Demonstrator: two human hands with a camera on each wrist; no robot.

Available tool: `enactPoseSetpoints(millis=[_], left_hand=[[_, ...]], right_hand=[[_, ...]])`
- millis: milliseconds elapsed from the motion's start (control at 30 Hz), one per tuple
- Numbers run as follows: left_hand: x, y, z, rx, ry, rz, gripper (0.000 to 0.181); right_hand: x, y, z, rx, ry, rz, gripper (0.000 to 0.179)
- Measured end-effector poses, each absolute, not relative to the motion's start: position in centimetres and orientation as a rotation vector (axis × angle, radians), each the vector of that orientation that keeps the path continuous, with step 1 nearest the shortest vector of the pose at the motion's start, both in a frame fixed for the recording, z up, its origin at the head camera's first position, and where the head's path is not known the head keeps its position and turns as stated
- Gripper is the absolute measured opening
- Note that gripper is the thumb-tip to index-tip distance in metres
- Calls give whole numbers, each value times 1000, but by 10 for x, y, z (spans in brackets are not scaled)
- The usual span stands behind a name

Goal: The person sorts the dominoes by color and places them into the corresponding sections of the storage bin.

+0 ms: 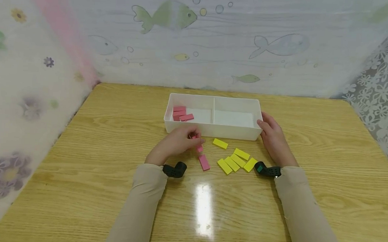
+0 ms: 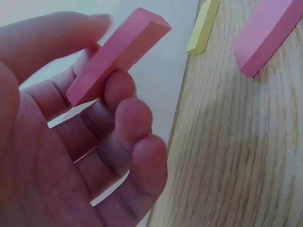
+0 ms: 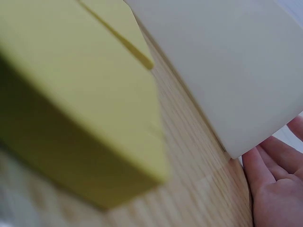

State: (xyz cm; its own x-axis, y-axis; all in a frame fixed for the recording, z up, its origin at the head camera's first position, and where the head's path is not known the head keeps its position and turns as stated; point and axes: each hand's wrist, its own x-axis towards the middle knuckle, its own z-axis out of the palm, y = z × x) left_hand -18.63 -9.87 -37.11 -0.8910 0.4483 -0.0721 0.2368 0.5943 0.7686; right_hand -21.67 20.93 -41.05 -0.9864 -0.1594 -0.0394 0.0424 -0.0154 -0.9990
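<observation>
My left hand (image 1: 179,140) is in front of the white box, its thumb and fingers pinching a small pink block (image 2: 116,56). Another pink block (image 1: 204,162) lies on the table just below that hand. At the right end of the white two-compartment box (image 1: 213,130), my right hand (image 1: 275,140) rests its fingers against the outer wall and corner. Several pink blocks (image 1: 179,113) lie in the box's left compartment, while the right one shows only its bare floor. Several yellow blocks (image 1: 238,160) lie on the table between my hands.
One yellow block (image 1: 220,143) lies apart from the others, close to the box's front wall. The wooden table (image 1: 90,159) meets a fish-patterned wall (image 1: 217,56) at the back. Each wrist wears a black camera.
</observation>
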Motion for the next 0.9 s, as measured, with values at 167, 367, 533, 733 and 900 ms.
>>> enactPoseSetpoints(millis=[167,367,533,733,900], left_hand=[[-186,-101,-372,551,2556,1213,26],[-185,-101,-371,556,2557,1245,31],[-186,-101,-370,572,2560,1277,28],[-187,-100,-369,571,2579,1281,22],[-188,-99,-369,520,2569,1298,22]], right_hand=[[-217,208,-411,-127,2105,-2135,61],[-216,208,-410,-123,2088,-2151,60],[-216,209,-410,-129,2085,-2151,60],[-216,209,-409,-127,2099,-2140,61],[-216,209,-410,-120,2102,-2132,61]])
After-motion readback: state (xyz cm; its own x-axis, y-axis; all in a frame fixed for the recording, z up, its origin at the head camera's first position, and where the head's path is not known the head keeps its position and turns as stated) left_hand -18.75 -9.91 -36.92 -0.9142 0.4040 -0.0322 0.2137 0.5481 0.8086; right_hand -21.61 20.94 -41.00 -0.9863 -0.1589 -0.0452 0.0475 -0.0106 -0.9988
